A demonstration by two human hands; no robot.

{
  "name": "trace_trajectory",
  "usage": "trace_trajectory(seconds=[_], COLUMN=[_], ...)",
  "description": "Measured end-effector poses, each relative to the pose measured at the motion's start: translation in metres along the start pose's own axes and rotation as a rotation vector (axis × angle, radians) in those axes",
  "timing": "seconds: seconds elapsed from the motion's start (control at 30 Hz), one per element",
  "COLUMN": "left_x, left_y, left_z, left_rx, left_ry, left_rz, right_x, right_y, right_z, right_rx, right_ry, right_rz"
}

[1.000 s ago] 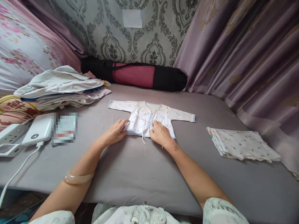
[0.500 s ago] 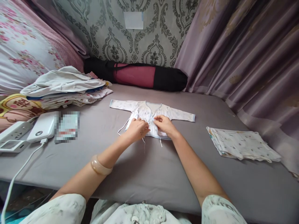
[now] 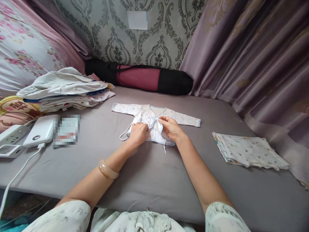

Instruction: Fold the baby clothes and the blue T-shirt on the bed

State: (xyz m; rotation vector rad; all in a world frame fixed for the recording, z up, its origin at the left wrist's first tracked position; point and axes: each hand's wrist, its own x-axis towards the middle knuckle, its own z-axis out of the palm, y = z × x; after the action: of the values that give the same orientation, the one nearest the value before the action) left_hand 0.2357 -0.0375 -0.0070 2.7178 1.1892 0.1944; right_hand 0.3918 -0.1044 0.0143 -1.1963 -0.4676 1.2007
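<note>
A small white baby shirt point(image 3: 154, 111) with pale blue edging and tie strings lies face up on the grey sheet, its sleeves spread to both sides. Over its lower left front, my left hand point(image 3: 139, 133) is closed on the cloth; the fingertips are partly hidden. My right hand point(image 3: 172, 128) pinches the blue-trimmed edge of the front panel near the middle and holds it raised off the layer beneath. One white string point(image 3: 125, 133) loops out at the shirt's left side, and another point(image 3: 164, 148) hangs from the bottom hem.
A folded patterned cloth point(image 3: 251, 150) lies at the right. On the left are stacked clothes point(image 3: 70, 85), a white power bank point(image 3: 42, 130) with a cable, a power strip point(image 3: 12, 135) and a blurred packet point(image 3: 67, 130). A black and red long bag point(image 3: 138, 78) lies against the wall.
My right hand has lifted the front panel's edge, turning up more of its white inside. My left hand has shifted slightly left and closed lower on the shirt.
</note>
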Motion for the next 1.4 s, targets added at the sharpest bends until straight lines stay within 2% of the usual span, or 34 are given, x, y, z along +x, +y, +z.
trace_trajectory(seconds=[0.2, 0.27, 0.37, 0.7, 0.83, 0.97, 1.07, 1.17, 1.3, 1.4], left_x=[0.002, 0.002, 0.004, 0.004, -0.008, -0.028, -0.039, -0.040, -0.025, -0.003], left_y=[0.009, 0.014, 0.021, 0.032, 0.036, 0.039, 0.036, 0.026, 0.006, -0.011], left_z=[-0.020, -0.025, -0.025, 0.005, 0.005, -0.004, -0.014, -0.025, -0.042, -0.051], left_rx=[-0.144, -0.201, -0.243, -0.130, -0.040, 0.026, 0.002, -0.096, -0.289, -0.394], left_ry=[0.141, 0.147, 0.111, 0.048, -0.027, -0.099, -0.159, -0.202, -0.300, -0.302], left_rz=[-0.051, -0.043, 0.000, 0.105, 0.154, 0.254, 0.332, 0.366, 0.308, 0.257], right_x=[-0.001, -0.001, 0.000, 0.003, 0.005, 0.007, 0.007, 0.004, -0.001, -0.003], right_y=[-0.011, -0.015, -0.018, -0.008, 0.003, 0.015, 0.021, 0.024, 0.029, 0.028], right_z=[-0.005, -0.006, -0.008, -0.006, -0.002, 0.001, 0.003, 0.005, 0.006, 0.004], right_rx=[0.036, 0.042, 0.047, -0.038, -0.080, -0.138, -0.210, -0.368, -0.670, -0.801], right_ry=[-0.022, -0.023, -0.035, -0.078, -0.058, -0.060, -0.055, -0.091, -0.219, -0.276], right_rz=[0.011, 0.020, 0.014, -0.018, -0.016, -0.042, -0.071, -0.062, -0.104, -0.177])
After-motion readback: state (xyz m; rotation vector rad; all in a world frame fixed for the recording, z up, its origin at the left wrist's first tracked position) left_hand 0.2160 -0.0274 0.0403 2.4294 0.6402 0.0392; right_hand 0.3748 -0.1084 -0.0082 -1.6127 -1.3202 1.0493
